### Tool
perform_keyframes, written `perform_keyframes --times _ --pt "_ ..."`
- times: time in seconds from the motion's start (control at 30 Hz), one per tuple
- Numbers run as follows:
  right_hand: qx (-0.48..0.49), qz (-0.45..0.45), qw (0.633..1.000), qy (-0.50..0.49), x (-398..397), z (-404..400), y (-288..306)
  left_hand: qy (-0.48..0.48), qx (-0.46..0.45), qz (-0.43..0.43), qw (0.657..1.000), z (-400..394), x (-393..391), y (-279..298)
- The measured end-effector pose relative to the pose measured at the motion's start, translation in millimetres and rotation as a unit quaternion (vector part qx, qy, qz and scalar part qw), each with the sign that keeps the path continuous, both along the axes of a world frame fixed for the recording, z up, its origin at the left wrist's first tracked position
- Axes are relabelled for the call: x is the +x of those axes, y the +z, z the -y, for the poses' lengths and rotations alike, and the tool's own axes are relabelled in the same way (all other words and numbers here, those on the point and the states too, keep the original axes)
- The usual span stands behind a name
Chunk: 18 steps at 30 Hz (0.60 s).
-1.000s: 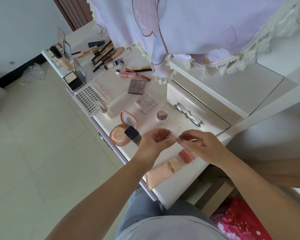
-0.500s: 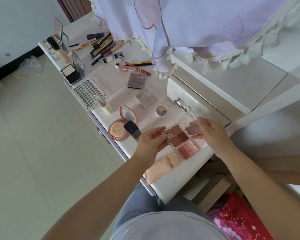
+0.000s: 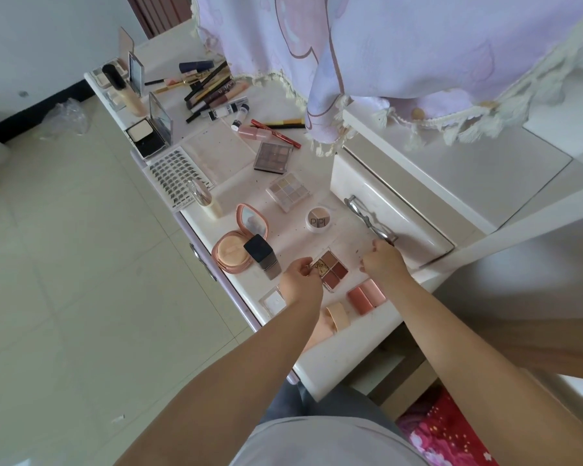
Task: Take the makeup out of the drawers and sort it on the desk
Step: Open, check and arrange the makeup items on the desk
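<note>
A: What is seen of the small square four-pan eyeshadow palette?

B: Four pans are shown in a clear case: a gold glitter pan at the left, a pale brown one at the top, and two reddish-brown ones toward the right and bottom. It is placed on the white desk top, near the front edge, between the two hands.

A: How is it held?

B: Its left corner is pinched by the curled fingers of the left hand. The right hand is kept just to the right of it with fingers curled inward; whether the clear lid is gripped by it cannot be told.

A: What is laid around it?

B: An open round peach powder compact with a mirror and a grey bottle with a black square cap are found to the left. A pink two-pan blush case is set just to the lower right. A small round white jar marked PIPI is placed behind it, and the closed white drawer with a metal handle is seen at the right.
</note>
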State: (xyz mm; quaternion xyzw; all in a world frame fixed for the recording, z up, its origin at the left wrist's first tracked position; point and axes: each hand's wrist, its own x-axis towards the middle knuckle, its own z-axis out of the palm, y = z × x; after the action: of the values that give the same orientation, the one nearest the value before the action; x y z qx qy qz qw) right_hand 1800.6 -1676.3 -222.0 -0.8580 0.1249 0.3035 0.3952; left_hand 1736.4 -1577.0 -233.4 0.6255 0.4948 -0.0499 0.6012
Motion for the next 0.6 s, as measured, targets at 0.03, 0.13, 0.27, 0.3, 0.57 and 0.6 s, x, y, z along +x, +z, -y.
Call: perform_keyframes --times 0.03,0.13,0.27,0.3,0.57,0.6 --pt "-0.010 0.008 1.000 0.012 -0.9 -0.3 -0.5 -0.004 0.003 -0.005 1.000 0.9 2.9 -0.3" --pt "-0.017 0.014 0.999 0.042 -3.8 0.4 -2.3 -0.019 0.001 -0.017 1.000 3.3 11.4 -2.8" --pt "-0.022 0.011 0.997 0.066 -5.0 1.2 0.6 -0.070 0.009 -0.040 0.997 1.4 17.4 2.9" --pt "-0.019 0.013 0.997 0.070 -4.5 1.6 0.9 -0.093 0.009 -0.048 0.995 0.7 18.0 5.7" --pt "0.001 0.039 0.995 0.095 -7.8 5.2 -1.8 -0.164 -0.023 -0.068 0.984 -5.3 20.3 21.5" --pt "0.001 0.050 0.993 0.105 -8.0 5.7 -0.8 -0.168 -0.021 -0.066 0.983 -6.2 18.8 24.1"
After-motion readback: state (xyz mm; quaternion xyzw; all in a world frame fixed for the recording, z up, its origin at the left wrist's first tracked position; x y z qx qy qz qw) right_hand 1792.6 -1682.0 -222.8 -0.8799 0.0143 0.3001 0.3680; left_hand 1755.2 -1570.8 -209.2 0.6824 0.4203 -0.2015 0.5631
